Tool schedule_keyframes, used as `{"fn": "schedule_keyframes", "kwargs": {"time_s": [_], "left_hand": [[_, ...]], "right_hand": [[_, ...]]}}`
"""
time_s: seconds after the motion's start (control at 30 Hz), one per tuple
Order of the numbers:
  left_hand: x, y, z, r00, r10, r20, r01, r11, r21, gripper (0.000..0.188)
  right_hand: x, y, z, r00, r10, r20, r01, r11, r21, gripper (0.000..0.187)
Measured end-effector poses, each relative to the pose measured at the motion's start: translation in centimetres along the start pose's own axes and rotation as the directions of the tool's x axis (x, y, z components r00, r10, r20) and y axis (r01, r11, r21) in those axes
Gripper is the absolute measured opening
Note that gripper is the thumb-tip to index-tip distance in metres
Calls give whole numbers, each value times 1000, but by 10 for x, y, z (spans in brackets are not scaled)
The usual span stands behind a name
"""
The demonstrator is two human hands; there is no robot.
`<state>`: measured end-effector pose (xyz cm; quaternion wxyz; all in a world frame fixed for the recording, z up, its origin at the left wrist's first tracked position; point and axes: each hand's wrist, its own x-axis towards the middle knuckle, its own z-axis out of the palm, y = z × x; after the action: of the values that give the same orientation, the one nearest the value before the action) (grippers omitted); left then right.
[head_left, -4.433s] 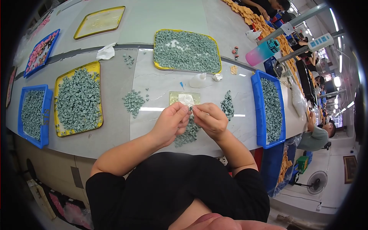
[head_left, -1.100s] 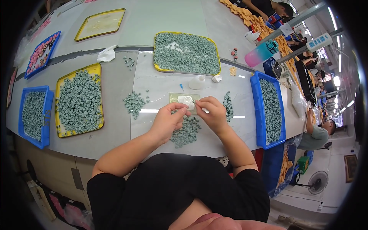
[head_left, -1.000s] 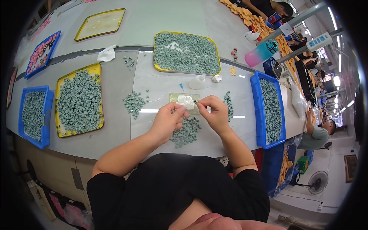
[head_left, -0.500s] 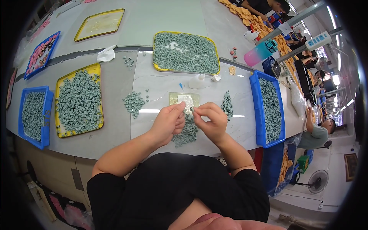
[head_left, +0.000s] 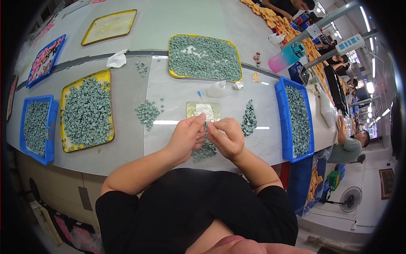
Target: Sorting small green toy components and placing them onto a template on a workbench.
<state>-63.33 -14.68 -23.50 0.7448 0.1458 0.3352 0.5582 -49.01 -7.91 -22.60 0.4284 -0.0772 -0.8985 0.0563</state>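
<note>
Have drawn right hand (head_left: 227,137) leftward since half a second ago, right up to left hand (head_left: 187,136). Pinch a small green piece (head_left: 206,124) in right fingertips, at the meeting point of both hands, above the near edge of the surface (head_left: 129,127). Hold left hand closed too, thumb against forefinger; cannot tell the contents of that pinch.

Have a pile (head_left: 204,153) of like pieces below, by the near edge, partly hidden by hands. Just beyond fingertips, find a greenish pad (head_left: 216,111) with a white square (head_left: 204,108) on top. Past that, toward the far edge, see a blue tip (head_left: 199,94), a white bottle (head_left: 217,89) and a yellow tray (head_left: 241,63) full of green pieces. Left of the pad, see a loose heap (head_left: 147,113); toward the near left corner, a blue bin (head_left: 53,127); toward the near right corner, another bin (head_left: 285,122)
</note>
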Motion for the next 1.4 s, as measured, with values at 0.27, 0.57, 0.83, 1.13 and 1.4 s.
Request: {"fn": "schedule_keyframes", "kwargs": {"time_s": [0.27, 0.57, 0.83, 1.13, 1.4], "left_hand": [[-2, -13, 5, 983, 177, -55, -172, 982, 74, 28], [-3, -11, 12, 980, 200, 19, -199, 955, 222, 24], [1, -13, 15, 976, 204, 81, -217, 945, 245, 19], [15, -18, 24, 977, 194, 92, -213, 931, 297, 16], [28, -16, 27, 996, -44, -82, 76, 896, 438, 19]], "right_hand": [[-4, 0, 5, 995, -74, -72, 74, 997, -4, 27], [-8, 2, -2, 936, 343, -72, -319, 918, 235, 27], [-5, 7, -9, 865, 502, 14, -488, 832, 264, 24], [-13, 19, -22, 884, 467, -15, -448, 856, 258, 18], [-19, 65, -69, 735, 521, 434, -619, 777, 116, 17]]}}
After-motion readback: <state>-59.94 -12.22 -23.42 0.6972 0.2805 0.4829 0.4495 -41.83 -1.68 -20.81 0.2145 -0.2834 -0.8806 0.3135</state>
